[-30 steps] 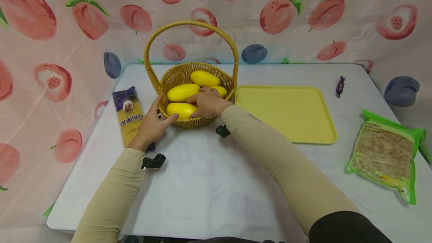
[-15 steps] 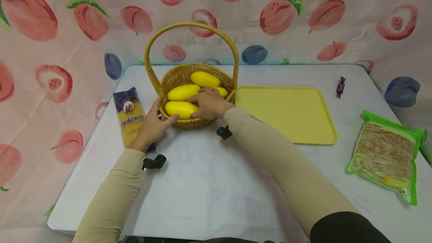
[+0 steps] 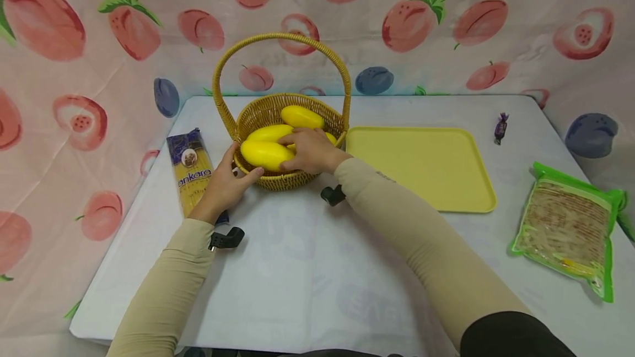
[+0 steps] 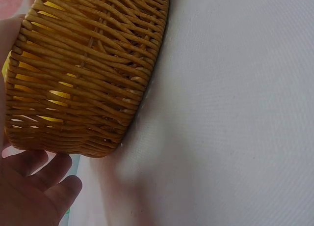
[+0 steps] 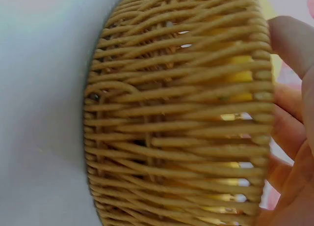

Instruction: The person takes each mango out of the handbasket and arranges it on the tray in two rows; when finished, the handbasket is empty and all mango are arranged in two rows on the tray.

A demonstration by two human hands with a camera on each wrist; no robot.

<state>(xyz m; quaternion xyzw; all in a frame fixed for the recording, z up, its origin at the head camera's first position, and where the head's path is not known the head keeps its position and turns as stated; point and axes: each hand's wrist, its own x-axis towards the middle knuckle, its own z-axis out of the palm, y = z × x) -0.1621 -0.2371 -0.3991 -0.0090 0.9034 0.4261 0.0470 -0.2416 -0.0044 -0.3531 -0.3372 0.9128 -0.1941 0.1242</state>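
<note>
A woven wicker basket with a tall arched handle holds several yellow mangoes. My left hand holds the basket at its front left, thumb on the rim; in the left wrist view the fingers lie against the basket's side. Reaching in from the front right, my right hand grips the front mango, which sits raised against the mango behind it. Another mango lies at the back, and one more is mostly covered by the right hand. Basket wall hides most of the right fingers in the right wrist view.
Left of the basket lies a pasta packet, partly under the left hand. A yellow tray sits right of the basket. Farther right are a purple-wrapped candy and a green-edged bag of flatbread. Patterned cloth hangs behind the table.
The front mango has risen slightly in my right hand and now covers part of the mango behind. My right hand has shifted a little rightward; the left hand has stayed on the basket.
</note>
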